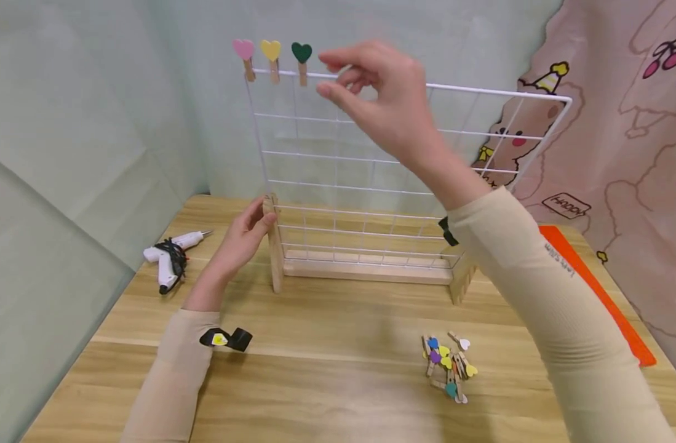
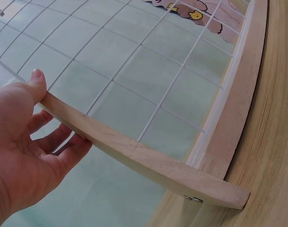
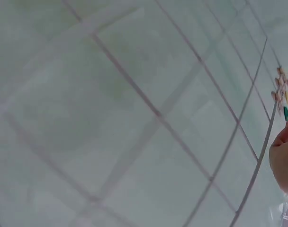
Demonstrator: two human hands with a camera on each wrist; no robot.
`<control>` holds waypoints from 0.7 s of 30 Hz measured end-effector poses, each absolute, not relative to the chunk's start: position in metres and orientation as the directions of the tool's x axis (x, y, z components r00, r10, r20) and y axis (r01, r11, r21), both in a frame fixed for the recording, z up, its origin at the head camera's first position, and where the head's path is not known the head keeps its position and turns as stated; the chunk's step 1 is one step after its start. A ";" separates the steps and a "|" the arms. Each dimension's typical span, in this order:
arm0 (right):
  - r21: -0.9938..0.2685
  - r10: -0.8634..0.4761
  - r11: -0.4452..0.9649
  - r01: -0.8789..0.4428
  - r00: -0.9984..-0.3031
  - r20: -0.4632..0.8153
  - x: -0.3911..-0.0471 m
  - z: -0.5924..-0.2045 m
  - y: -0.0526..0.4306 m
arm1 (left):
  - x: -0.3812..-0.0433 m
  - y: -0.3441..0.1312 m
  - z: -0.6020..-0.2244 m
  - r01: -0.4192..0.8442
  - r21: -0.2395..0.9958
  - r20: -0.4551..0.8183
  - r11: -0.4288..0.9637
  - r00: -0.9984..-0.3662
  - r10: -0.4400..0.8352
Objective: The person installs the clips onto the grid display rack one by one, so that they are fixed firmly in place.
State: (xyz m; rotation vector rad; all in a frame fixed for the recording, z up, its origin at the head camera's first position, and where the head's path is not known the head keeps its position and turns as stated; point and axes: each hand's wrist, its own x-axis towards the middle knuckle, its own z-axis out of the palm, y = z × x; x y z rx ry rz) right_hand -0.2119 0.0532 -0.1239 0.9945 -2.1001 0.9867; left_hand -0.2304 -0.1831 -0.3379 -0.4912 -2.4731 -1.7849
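A white wire grid rack [image 1: 498,91] stands on a wooden base [image 1: 365,272]. My left hand [image 1: 240,237] grips its left wooden post [image 1: 275,264]; in the left wrist view the thumb lies on one side and the fingers curl round the other. Along the top wire, at the left, sit three mini clothespins with hearts: pink [image 1: 243,49], yellow [image 1: 270,50] and dark green [image 1: 301,52]. Just right of the green one, my right hand [image 1: 390,92] is raised at the top wire, thumb and forefinger apart with nothing between them. The right wrist view shows only part of this hand [image 3: 283,163].
A loose pile of heart clothespins [image 1: 447,363] lies on the table [image 1: 315,369] at the front right. A white glue gun [image 1: 171,258] with its black cord wrapped round it is at the left. An orange sheet [image 1: 598,289] lies under the right forearm. Curtains hang behind.
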 end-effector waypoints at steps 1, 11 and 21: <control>-0.330 -0.385 0.421 -0.845 -0.496 0.779 -0.211 -0.134 0.059 | -0.231 -0.184 -0.338 0.289 0.917 0.231 0.277 -0.947 0.221; -0.389 -0.564 0.503 -0.772 -0.634 0.529 -0.178 -0.281 0.151 | -0.233 -0.181 -0.337 0.300 0.919 0.246 0.257 -0.943 0.224; -0.503 -0.490 0.710 -0.493 -0.859 0.150 -0.114 -0.389 0.240 | -0.229 -0.184 -0.334 0.265 0.925 0.212 0.273 -0.955 0.210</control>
